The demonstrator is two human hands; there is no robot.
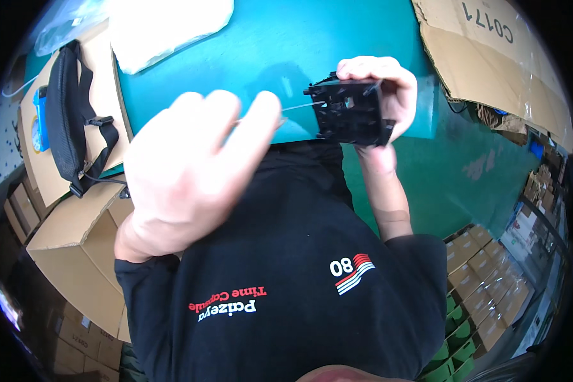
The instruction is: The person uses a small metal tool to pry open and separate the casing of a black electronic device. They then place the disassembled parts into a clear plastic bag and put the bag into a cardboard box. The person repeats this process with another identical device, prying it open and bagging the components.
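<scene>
My right hand (391, 89) is closed round a black plastic housing (351, 118), with its fingers over the far edge and the right side. The housing has cut-outs and small pegs along its edges, and is held above the near edge of the green table. My left hand (197, 159), large and somewhat blurred, pinches a thin, pale, wire-like piece (299, 106). This piece runs across to the housing's left side, where its tip meets or overlaps an opening. I cannot tell whether it is a wire or a slim tool; its other end is hidden by the fingers.
A white bag (169, 32) lies on the green table (261, 44) at the far left. Beside it, a black belt bag (69, 118) rests on cardboard (105, 95). An open carton (490, 60) stands far right, and stacked boxes (484, 274) fill the lower right.
</scene>
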